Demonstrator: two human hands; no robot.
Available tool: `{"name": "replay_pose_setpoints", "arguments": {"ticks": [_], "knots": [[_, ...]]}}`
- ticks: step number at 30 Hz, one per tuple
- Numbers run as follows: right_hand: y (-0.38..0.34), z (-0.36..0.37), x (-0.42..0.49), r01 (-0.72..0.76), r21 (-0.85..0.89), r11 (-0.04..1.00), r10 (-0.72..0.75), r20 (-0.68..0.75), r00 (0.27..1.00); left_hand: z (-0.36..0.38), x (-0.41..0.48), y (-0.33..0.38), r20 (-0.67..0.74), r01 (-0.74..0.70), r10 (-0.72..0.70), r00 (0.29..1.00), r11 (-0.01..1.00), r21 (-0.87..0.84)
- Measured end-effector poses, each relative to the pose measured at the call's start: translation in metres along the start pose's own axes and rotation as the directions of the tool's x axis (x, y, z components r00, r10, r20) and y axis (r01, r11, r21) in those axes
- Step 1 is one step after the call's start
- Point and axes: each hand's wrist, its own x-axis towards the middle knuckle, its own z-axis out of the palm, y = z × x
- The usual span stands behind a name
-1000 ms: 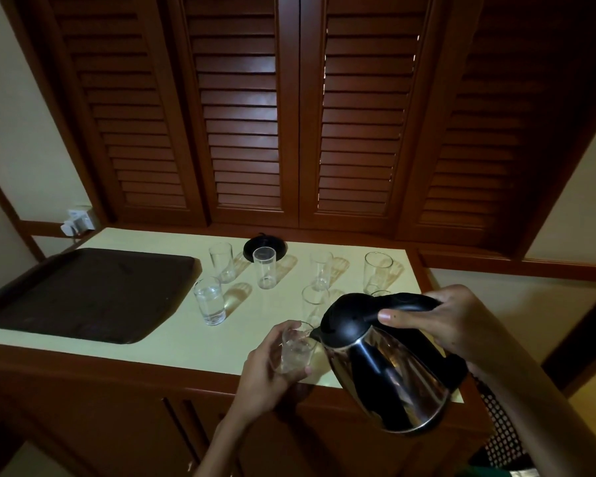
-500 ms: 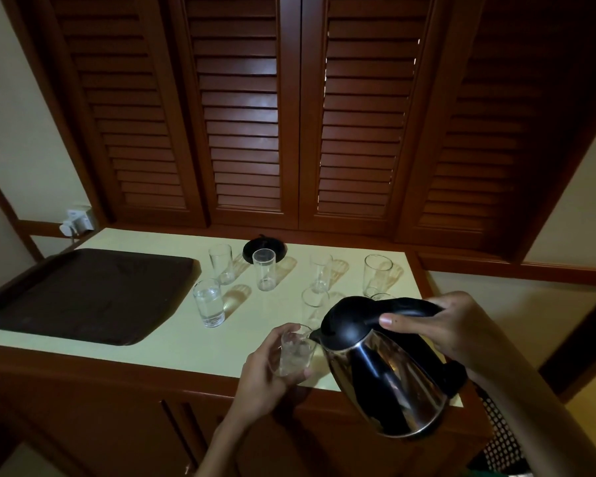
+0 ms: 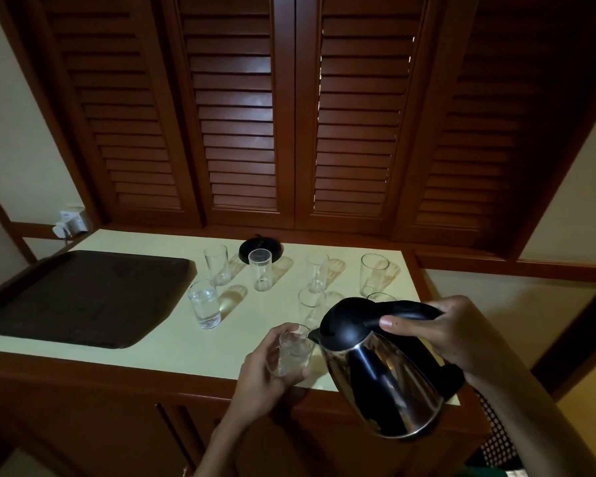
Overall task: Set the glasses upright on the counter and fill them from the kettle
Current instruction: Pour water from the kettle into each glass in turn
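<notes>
Kettle (image 3: 382,370), tilted with its spout at the small glass (image 3: 294,350), hangs over the desk's (image 3: 172,349) front edge. Right hand (image 3: 451,333) grips its handle; left hand (image 3: 267,368) wraps the glass. Bare desk lies left of the glass.

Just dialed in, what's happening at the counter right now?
A person is filling glasses. The right hand tips the steel kettle by its black handle, spout at the rim of a small glass that the left hand steadies near the counter's front edge; it seems to hold some water. Another glass beside the dark tray already holds water. The other upright glasses behind look empty. The kettle's base sits at the back.
</notes>
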Motion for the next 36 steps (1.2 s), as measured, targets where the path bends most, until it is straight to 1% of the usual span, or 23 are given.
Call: {"name": "replay_pose_setpoints", "arguments": {"ticks": [2, 4, 9, 12, 14, 17, 20, 25, 30, 34, 36], "knots": [[0.002, -0.001, -0.001, -0.044, 0.077, 0.996, 0.044, -0.007, 0.999, 0.001, 0.001, -0.002, 0.002, 0.009, -0.009, 1.0, 1.0, -0.015], [0.003, 0.001, -0.002, -0.047, 0.123, 0.991, 0.05, -0.027, 0.998, 0.001, 0.003, -0.005, 0.005, 0.02, -0.02, 1.0, 0.999, -0.028], [0.009, 0.001, -0.004, -0.045, 0.144, 0.989, 0.065, -0.136, 0.989, 0.0, 0.009, -0.008, -0.011, 0.019, -0.019, 1.0, 0.999, -0.034], [0.018, 0.003, -0.002, -0.054, 0.174, 0.983, 0.09, -0.204, 0.975, -0.004, 0.016, -0.01, -0.052, 0.021, -0.024, 0.998, 0.999, -0.046], [0.023, 0.002, 0.0, -0.047, 0.235, 0.971, 0.101, -0.221, 0.97, -0.008, 0.023, -0.008, -0.096, 0.02, -0.024, 0.995, 0.999, -0.045], [0.025, 0.0, 0.0, -0.005, 0.266, 0.964, 0.082, -0.278, 0.957, -0.017, 0.039, -0.009, -0.137, 0.025, -0.028, 0.99, 0.999, -0.02], [0.025, -0.001, -0.001, 0.0, 0.248, 0.969, 0.075, -0.294, 0.953, -0.028, 0.056, -0.013, -0.17, 0.039, -0.037, 0.985, 0.999, 0.006], [0.024, -0.001, -0.002, -0.008, 0.241, 0.971, 0.079, -0.286, 0.955, -0.039, 0.075, -0.017, -0.219, 0.052, -0.058, 0.974, 0.998, -0.035], [0.023, 0.0, -0.001, 0.003, 0.235, 0.972, 0.068, -0.293, 0.954, -0.041, 0.081, -0.025, -0.209, 0.061, -0.068, 0.976, 0.997, -0.039], [0.026, -0.001, 0.003, -0.015, 0.229, 0.973, 0.084, -0.294, 0.952, -0.042, 0.086, -0.037, -0.193, 0.054, -0.065, 0.979, 0.997, -0.063], [0.029, -0.002, 0.005, -0.037, 0.228, 0.973, 0.105, -0.293, 0.95, -0.042, 0.088, -0.041, -0.19, 0.064, -0.071, 0.979, 0.997, -0.041]]}}
